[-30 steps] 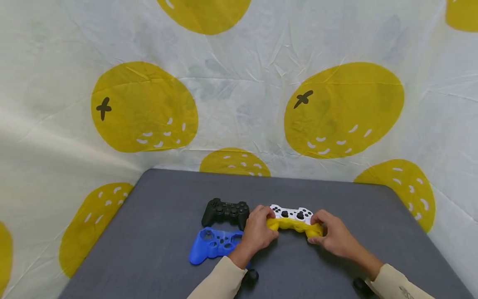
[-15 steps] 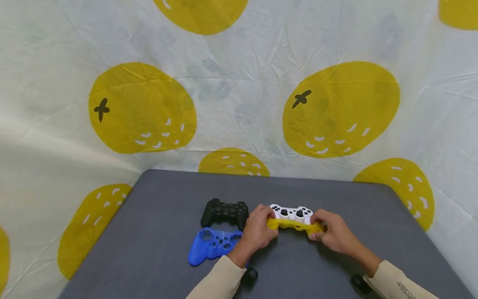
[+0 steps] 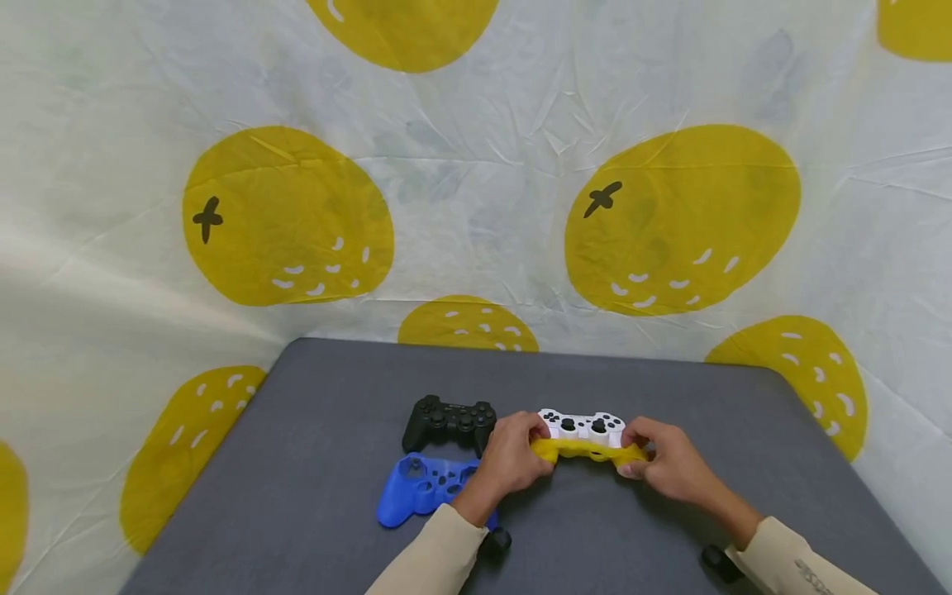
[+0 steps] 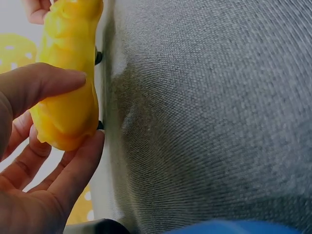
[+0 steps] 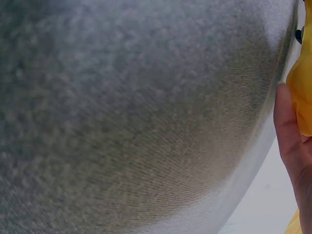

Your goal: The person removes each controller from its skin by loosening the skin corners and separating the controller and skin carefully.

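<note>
A white game controller (image 3: 583, 425) with black sticks shows in the head view between both hands, its near side covered by a yellow silicone controller cover (image 3: 583, 449). My left hand (image 3: 513, 450) grips the left end of the cover. In the left wrist view, that thumb presses the yellow cover (image 4: 68, 117) while the fingers curl under its end. My right hand (image 3: 669, 463) pinches the cover's right end between thumb and fingers. Only part of the right hand (image 5: 292, 141) enters the right wrist view, against the yellow rubber. The controller's grips are hidden.
A black game controller (image 3: 449, 423) lies on the grey table (image 3: 312, 463), left of my left hand. Nearer to me is a blue silicone controller cover (image 3: 420, 489), partly behind my left wrist. A white cloth with yellow fruit prints (image 3: 476, 231) hangs behind the table.
The yellow cover's right end, which hung lower a second ago, is now drawn up into a flatter, thinner band. My right hand has shifted slightly right; my left hand stays nearly in place.
</note>
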A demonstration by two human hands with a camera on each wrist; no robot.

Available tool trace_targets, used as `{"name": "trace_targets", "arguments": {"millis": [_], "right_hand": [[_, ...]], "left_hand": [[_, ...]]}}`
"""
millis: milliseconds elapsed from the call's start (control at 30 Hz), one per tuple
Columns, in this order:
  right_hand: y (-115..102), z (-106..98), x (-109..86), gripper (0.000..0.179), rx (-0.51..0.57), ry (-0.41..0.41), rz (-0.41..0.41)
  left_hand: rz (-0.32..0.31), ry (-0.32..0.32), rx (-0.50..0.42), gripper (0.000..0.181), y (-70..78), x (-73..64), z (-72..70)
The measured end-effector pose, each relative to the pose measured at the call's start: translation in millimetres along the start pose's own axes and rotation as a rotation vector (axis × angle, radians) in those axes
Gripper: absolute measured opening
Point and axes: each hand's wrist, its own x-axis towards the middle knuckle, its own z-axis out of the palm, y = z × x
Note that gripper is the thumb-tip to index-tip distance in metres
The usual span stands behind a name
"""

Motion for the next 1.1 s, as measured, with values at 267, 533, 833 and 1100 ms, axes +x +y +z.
{"name": "trace_targets", "arguments": {"millis": [267,533,833,1100], "right_hand": [[0,2,-2.1,0.036,-0.007,0.004,-0.003],[-8,1,-2.1,0.032,-0.032,-0.045,0.041],[-18,0,-0.2,0.029,-0.005,-0.088,0.026],[-23,2,0.7,0.024,0.045,-0.172,0.076]], "left_hand": [[0.024,-0.026,0.044,0.029,-1.0,0.3,-0.5],[0.012,-0.017,0.058,0.028,0.3,-0.1,-1.1],[0.007,-0.022,0.082,0.027,4.4,-3.0,-2.0],[0.031,0.015,0.133,0.028,5.0,-7.9,-0.4]]}}
